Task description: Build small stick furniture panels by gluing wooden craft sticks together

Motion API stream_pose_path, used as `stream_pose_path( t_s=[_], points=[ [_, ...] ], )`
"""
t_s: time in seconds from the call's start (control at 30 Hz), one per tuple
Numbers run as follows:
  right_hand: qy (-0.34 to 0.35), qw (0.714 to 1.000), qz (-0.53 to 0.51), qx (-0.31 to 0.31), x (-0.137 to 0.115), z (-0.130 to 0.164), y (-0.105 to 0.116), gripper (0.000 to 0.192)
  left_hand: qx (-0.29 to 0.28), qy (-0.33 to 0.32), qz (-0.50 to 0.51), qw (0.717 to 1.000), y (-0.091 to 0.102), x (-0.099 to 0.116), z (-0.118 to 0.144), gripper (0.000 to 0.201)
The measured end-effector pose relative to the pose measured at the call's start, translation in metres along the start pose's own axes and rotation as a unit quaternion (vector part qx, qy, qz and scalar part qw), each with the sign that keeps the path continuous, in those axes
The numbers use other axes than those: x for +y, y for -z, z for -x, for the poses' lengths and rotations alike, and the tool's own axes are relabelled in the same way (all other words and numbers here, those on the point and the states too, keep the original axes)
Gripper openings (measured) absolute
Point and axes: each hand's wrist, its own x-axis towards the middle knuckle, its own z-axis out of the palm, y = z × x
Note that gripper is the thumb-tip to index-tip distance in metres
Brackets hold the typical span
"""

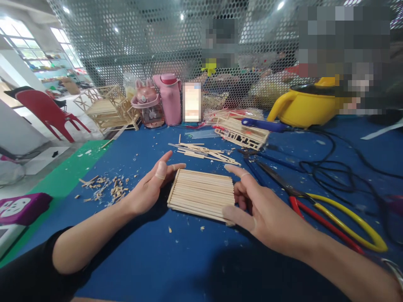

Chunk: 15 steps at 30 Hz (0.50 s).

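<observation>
A flat panel of wooden sticks (pixel 201 193) laid side by side rests on the blue table (pixel 151 260). My left hand (pixel 151 188) presses against the panel's left edge, fingers spread, with finger cots on thumb and forefinger. My right hand (pixel 258 205) presses against its right edge, thumb at the near corner and forefinger at the far corner. Neither hand grips anything.
Loose sticks (pixel 204 152) lie behind the panel. Red and yellow handled cutters (pixel 333 222) and black cables (pixel 333 172) lie to the right. A stick frame (pixel 241 133), pink bottles (pixel 160 102), a yellow pot (pixel 305 105) and a stick model (pixel 107 107) stand farther back. Wood scraps (pixel 107 188) lie left.
</observation>
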Motion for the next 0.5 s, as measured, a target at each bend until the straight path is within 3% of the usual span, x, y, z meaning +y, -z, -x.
stream_pose_path(
  t_s=[0.07, 0.13, 0.2, 0.3, 0.37, 0.5],
  points=[
    [0.011, 0.999, 0.034, -0.013, 0.000, 0.001, 0.004, 0.099, -0.020, -0.017, -0.041, 0.999, 0.009, 0.004, 0.002, 0.070],
    [0.015, 0.997, 0.068, -0.020, 0.002, 0.001, 0.007, 0.106, -0.067, -0.049, -0.109, 0.991, 0.021, 0.010, 0.006, 0.078],
    [0.018, 0.996, 0.085, -0.021, 0.003, 0.001, 0.007, 0.102, -0.116, -0.087, -0.216, 0.965, 0.032, 0.014, 0.010, 0.100],
    [0.032, 0.996, 0.087, -0.011, 0.006, 0.000, 0.004, 0.093, -0.136, -0.107, -0.353, 0.919, 0.039, 0.017, 0.013, 0.119],
    [0.043, 0.995, 0.086, -0.002, 0.008, -0.001, 0.001, 0.090, -0.141, -0.111, -0.383, 0.906, 0.037, 0.016, 0.012, 0.115],
    [0.045, 0.996, 0.080, 0.003, 0.009, -0.003, -0.001, 0.089, -0.155, -0.132, -0.346, 0.916, 0.031, 0.013, 0.007, 0.102]
  ],
)
